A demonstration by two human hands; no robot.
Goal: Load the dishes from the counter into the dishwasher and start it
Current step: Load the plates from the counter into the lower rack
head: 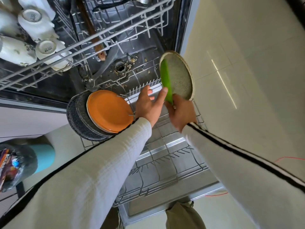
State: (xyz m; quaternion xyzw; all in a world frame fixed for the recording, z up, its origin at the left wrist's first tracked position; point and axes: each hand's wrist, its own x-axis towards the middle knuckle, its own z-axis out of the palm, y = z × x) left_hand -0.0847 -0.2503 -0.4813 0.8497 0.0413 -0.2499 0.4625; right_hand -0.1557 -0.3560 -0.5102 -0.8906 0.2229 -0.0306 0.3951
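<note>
Right hand (180, 113) grips the lower edges of two plates held upright together: a green plate (165, 78) in front, a speckled grey plate (180, 76) behind it, both above the right back part of the lower rack (165, 162). Left hand (146, 106) has its fingers spread, one fingertip touching the green plate's edge; it holds nothing. On the rack's left side an orange plate (109, 111) stands on edge against a dark speckled pan (77, 116). Crumbs (132, 61) lie on the dishwasher floor near the drain. Upper rack (115, 30) carries white cups (38, 25), upside down.
</note>
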